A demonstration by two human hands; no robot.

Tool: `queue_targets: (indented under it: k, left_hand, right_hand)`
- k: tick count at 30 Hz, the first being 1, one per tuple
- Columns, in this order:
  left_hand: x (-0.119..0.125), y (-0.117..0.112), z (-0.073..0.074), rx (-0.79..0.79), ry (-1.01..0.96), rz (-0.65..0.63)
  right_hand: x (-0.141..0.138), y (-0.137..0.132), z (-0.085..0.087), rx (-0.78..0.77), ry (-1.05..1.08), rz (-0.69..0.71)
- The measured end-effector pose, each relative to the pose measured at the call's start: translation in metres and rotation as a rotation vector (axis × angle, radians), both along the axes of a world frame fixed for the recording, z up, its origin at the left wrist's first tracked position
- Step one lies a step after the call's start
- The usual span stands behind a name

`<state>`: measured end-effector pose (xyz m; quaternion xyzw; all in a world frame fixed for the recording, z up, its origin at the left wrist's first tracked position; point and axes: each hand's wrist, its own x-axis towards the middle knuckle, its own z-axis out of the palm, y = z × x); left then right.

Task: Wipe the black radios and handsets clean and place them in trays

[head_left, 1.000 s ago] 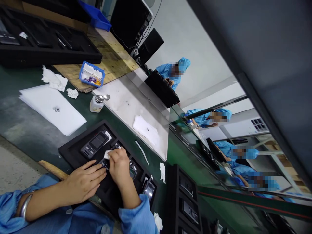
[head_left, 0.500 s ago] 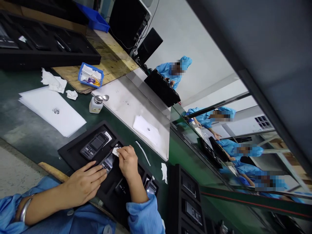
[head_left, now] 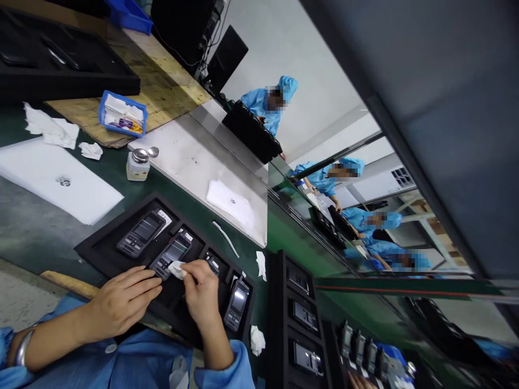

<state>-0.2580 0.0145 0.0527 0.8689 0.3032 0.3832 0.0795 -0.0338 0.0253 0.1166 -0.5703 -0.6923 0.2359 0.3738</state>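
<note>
A black foam tray [head_left: 95,249] holds several handheld keypad devices in its cut-outs. My right hand [head_left: 201,292] pinches a crumpled white tissue [head_left: 177,269] against the lower right side of one handheld device [head_left: 177,248], over its keypad end. My left hand [head_left: 121,302] lies flat, fingers stretched out, with the fingertips at that device's lower left end. To its left another handheld device [head_left: 141,232] sits in its slot. On the right a third handheld device [head_left: 237,305] shows a bright reflection on its screen. Behind my right hand a further device is partly hidden.
Beyond the tray stand a pump bottle [head_left: 138,166] and a blue basket [head_left: 101,111] of tissues. White sheets [head_left: 48,167] lie to the left. A second black tray [head_left: 284,324] of devices is on the right, with another person's hand [head_left: 360,381] near the bottom edge.
My right hand has moved the tissue from the upper end of the device down to its keypad end, baring the screen. My left hand has drawn slightly down and left; the view has shifted.
</note>
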Motion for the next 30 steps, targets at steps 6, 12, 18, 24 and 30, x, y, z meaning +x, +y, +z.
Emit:
queue_targets:
  k: [6,12,18,24,30]
  left_hand:
    - [0.036,-0.019,0.007,-0.017,0.047,-0.167]
    - [0.084,-0.019,0.014,-0.012,0.284,-0.242]
    - [0.086,-0.015,0.016,-0.051,0.36,-0.258]
    - [0.085,-0.013,0.02,-0.08,0.348,-0.277]
    - [0.082,-0.015,0.015,-0.03,0.303,-0.26]
  right_hand:
    - [0.073,-0.024,0.012,0.073,-0.083,-0.307]
    - [0.079,-0.022,-0.012,0.071,-0.238,-0.29]
    - [0.069,-0.003,-0.017,0.044,-0.369,-0.202]
    - [0.064,0.015,-0.012,0.016,-0.376,-0.084]
    - [0.057,-0.028,-0.009,0.072,-0.305,0.08]
